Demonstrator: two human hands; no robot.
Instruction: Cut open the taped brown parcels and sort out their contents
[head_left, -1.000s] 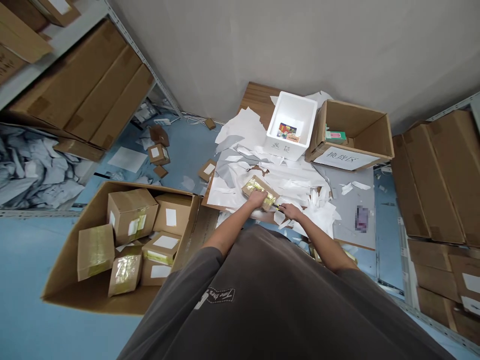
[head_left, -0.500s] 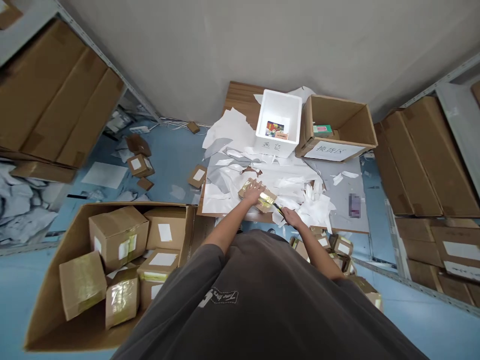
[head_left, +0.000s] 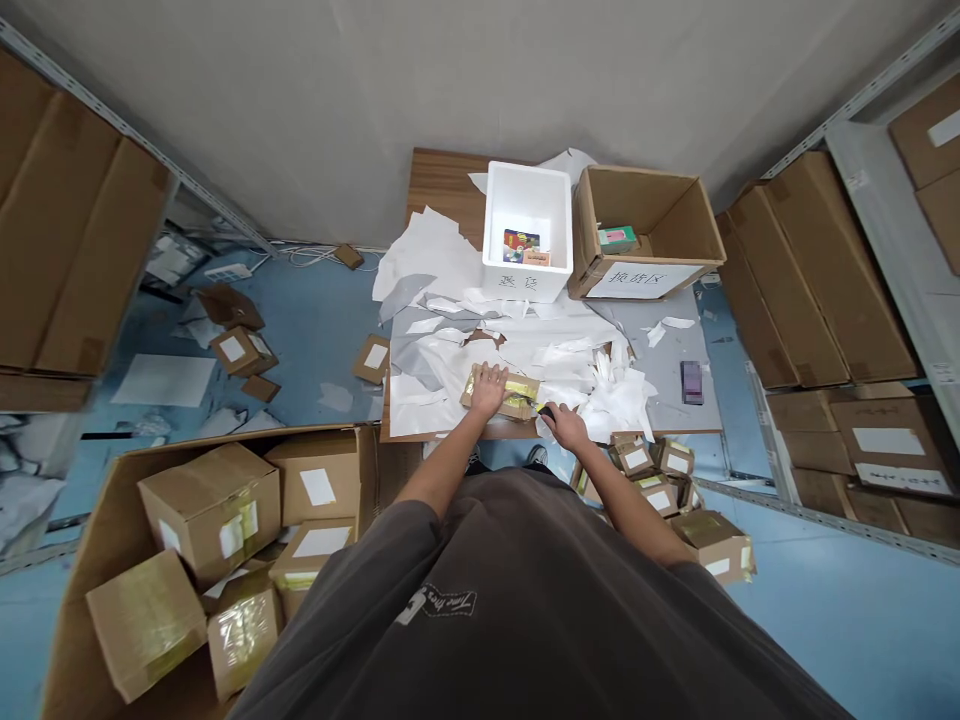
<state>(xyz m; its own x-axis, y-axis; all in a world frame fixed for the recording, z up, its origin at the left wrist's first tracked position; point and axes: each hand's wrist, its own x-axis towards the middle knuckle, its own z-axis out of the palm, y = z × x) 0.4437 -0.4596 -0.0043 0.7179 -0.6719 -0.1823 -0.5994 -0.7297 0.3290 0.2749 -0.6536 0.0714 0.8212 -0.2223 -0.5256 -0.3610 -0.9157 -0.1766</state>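
Note:
A small cardboard package [head_left: 519, 406] wrapped in shiny yellowish tape lies near the table's front edge. My left hand [head_left: 489, 390] rests on its left part, fingers stretched over the top. Closed in my right hand [head_left: 568, 427] is a black and yellow utility knife [head_left: 547, 410], its tip at the package's right end. I cannot make out whether the blade is in the tape. Torn white paper [head_left: 442, 350] spreads under and around the package, and a crumpled heap of it [head_left: 619, 400] lies just right of my right hand.
Behind stand a white foam box [head_left: 527, 285] with small packets and an open carton [head_left: 649, 282] holding a green box. A phone-like purple object [head_left: 691, 383] lies at the table's right. A big carton of parcels [head_left: 217, 440] stands left; more parcels [head_left: 656, 490] lie on the floor right.
The package has turned to lie more nearly parallel to the table edge. My right hand with the knife has shifted against its right end. The whole view has swung slightly.

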